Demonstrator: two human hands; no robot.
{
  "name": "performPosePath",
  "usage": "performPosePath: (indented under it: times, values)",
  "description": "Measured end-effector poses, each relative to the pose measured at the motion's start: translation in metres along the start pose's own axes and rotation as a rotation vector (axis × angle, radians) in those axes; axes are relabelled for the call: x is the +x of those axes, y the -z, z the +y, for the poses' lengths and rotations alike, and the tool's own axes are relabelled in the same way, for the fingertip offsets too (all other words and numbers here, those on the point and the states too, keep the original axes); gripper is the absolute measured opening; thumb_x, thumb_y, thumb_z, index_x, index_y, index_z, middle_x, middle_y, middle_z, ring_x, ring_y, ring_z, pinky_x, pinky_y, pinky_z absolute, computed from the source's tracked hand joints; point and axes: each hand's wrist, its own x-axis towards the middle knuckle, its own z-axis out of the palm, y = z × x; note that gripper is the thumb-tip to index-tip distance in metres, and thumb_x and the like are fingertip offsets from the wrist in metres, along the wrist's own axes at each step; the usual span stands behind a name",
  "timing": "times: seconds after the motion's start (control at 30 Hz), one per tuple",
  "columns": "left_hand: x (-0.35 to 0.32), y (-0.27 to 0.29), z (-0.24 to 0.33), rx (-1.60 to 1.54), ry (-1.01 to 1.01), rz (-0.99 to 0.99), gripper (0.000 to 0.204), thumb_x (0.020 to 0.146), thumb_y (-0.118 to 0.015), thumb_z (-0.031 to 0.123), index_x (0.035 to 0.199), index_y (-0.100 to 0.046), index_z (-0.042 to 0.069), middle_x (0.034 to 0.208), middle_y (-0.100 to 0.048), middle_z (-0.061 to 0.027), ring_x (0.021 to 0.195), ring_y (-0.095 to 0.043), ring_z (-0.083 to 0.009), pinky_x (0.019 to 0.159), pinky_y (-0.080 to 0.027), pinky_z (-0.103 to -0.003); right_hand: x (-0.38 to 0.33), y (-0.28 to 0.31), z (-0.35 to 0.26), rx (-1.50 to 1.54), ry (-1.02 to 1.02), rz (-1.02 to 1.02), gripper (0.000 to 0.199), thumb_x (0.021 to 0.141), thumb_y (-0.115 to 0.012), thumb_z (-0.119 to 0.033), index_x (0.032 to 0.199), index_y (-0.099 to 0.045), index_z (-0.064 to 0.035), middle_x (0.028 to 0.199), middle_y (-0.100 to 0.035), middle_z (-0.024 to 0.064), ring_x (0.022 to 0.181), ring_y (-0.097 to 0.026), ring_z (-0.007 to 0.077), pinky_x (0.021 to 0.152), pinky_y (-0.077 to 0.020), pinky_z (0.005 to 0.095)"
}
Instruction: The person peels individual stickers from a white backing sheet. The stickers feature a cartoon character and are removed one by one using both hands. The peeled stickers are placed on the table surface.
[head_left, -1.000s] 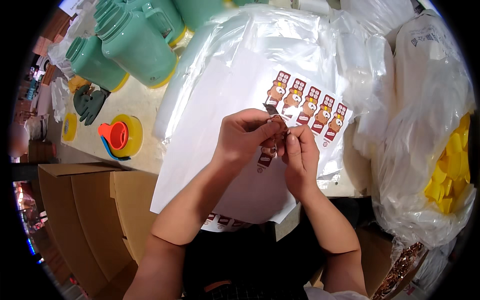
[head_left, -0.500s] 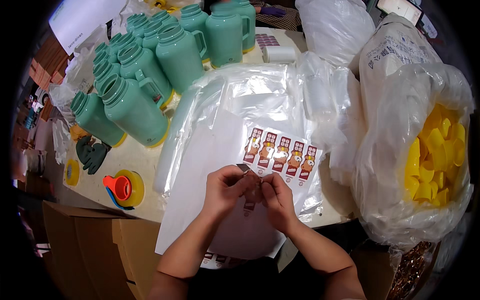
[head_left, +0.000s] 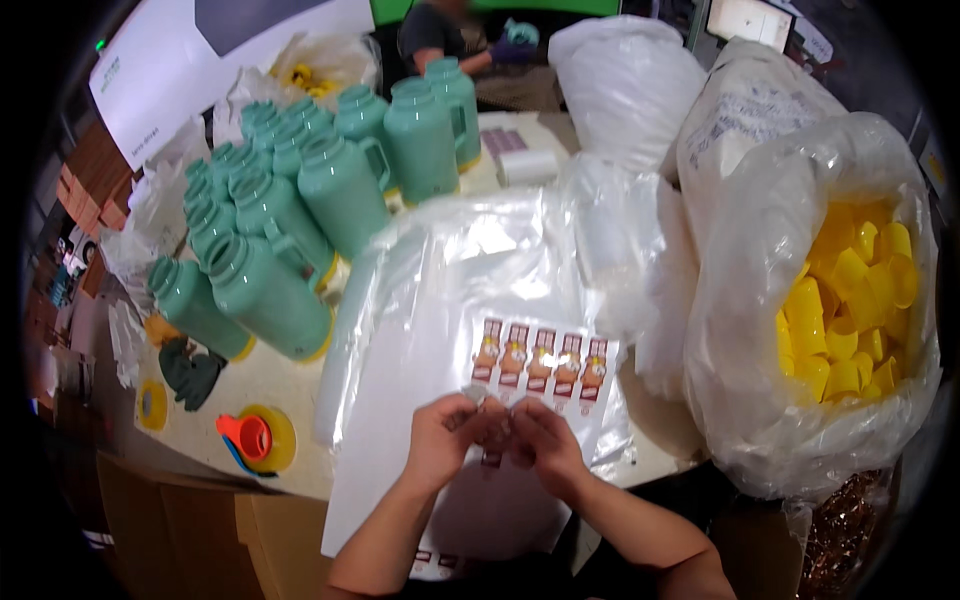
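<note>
My left hand [head_left: 445,435] and my right hand [head_left: 549,446] meet above a large white paper sheet [head_left: 385,430]. Both have their fingers pinched together, close to touching each other. A small thing sits between the fingertips; blur and the fingers hide what it is. Just beyond the hands lies a sheet of stickers [head_left: 541,362] in brown and dark red, with several in a row. Part of another printed sheet [head_left: 436,562] shows near the table's front edge. Under the paper spreads a stack of clear plastic bags [head_left: 480,240].
Several green jugs [head_left: 340,195] with yellow bases crowd the left back. A tape roll [head_left: 285,440] with an orange ring-shaped piece and dark gloves [head_left: 190,372] lie at left. An open bag [head_left: 720,350] of yellow plastic pieces [head_left: 850,300] stands at right. Behind the table is another person [head_left: 440,40].
The view has tilted upward, so the table and hands sit lower and the person behind shows more. Both hands keep their pinch over the paper.
</note>
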Motion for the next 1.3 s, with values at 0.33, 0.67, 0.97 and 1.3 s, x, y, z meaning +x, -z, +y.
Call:
performPosePath:
  times: [0.33, 0.67, 0.97, 1.3]
  values:
    - [0.006, 0.007, -0.016, -0.375, 0.050, -0.241, 0.012, 0.089, -0.057, -0.004, 0.099, -0.064, -0.004, 0.087, -0.069, -0.0108, 0.075, -0.066, -0.0172, 0.066, -0.054, -0.029, -0.003, 0.001, -0.004, 0.201, -0.182, -0.204, 0.031, 0.102, -0.042, -0.034, 0.104, -0.056, -0.0058, 0.063, -0.040, -0.0041, 0.054, -0.033, 0.0070, 0.052, -0.0279, 0.0229]
    - [0.011, 0.017, -0.013, -0.163, 0.037, -0.101, 0.026, 0.088, -0.066, 0.025, 0.083, -0.060, 0.000, 0.074, -0.061, -0.0068, 0.067, -0.059, -0.0149, 0.059, -0.047, -0.028, 0.000, -0.001, -0.001, -0.716, 0.257, -0.001, 0.019, 0.097, -0.056, -0.015, 0.106, -0.058, 0.0016, 0.079, -0.069, 0.0121, 0.074, -0.068, 0.0209, 0.069, -0.0521, 0.0307]
    - [0.006, 0.007, -0.006, -0.145, 0.024, 0.060, 0.006, 0.089, -0.066, 0.002, 0.087, -0.066, -0.005, 0.078, -0.067, -0.0081, 0.066, -0.061, -0.0091, 0.057, -0.050, -0.023, -0.002, -0.001, 0.008, -0.676, 0.259, 0.113, 0.022, 0.102, -0.051, -0.019, 0.099, -0.061, -0.0006, 0.074, -0.065, 0.0044, 0.059, -0.052, 0.0091, 0.056, -0.0440, 0.0239]
    - [0.011, 0.013, -0.003, -0.090, -0.035, 0.005, 0.004, 0.088, -0.067, 0.000, 0.090, -0.065, -0.003, 0.077, -0.065, -0.0059, 0.065, -0.060, -0.0091, 0.059, -0.049, -0.024, 0.008, 0.003, 0.002, -0.131, -0.022, -0.081, 0.033, 0.103, -0.048, -0.034, 0.101, -0.062, -0.0038, 0.087, -0.066, 0.0024, 0.064, -0.050, 0.0035, 0.054, -0.0334, 0.0166]
